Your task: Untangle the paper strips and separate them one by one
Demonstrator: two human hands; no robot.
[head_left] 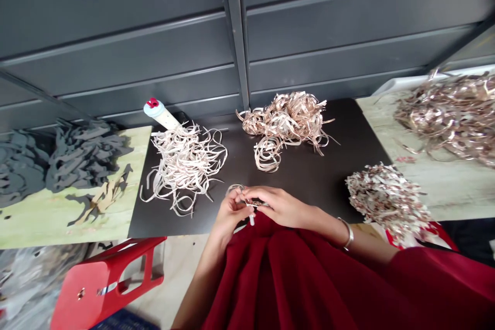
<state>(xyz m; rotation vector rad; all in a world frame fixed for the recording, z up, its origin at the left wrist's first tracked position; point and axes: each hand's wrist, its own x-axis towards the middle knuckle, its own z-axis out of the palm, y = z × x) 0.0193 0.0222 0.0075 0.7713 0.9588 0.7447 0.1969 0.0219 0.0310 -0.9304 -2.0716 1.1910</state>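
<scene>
- Curled paper strip point(234, 188): arching in a narrow loop above the fingers, being pinched just over the near edge of a black mat point(309, 180), its lower end disappearing inside the grip.
- Slim white stem point(251, 219): poking downward out of the pinch, touching the fingers of both hands, its upper part staying out of sight.
- Left hand point(231, 212): curling closed, grasping strip and stem from the left side.
- Right hand point(279, 206): reaching across the body, closing on the same spot and grasping from the right, a silver bangle point(347, 232) sitting on its wrist.
- Handling, as a judgement: strip seeming light, thin and springy, likely creasing under a hard squeeze; a gentle pinch close to the stem looking safer than gripping out on the loop.
- Nearby on the mat: pale cream strips point(185, 167) lying in a loose heap, pinkish tan strips point(286, 124) heaping beyond the hands, a white squeeze bottle point(161, 113) with a red tip lying at the far edge.
- Further out: red-and-white printed shreds point(389, 203) piling at the right, shiny coppery strips point(448, 118) spreading over the table point(444, 191), dark gray cut shapes point(81, 157) lying at the left.
- Around the table: a dark red garment point(294, 273) draping over the person's front, a red plastic stool point(104, 283) standing at lower left, gray metal panels point(116, 26) rising behind.
</scene>
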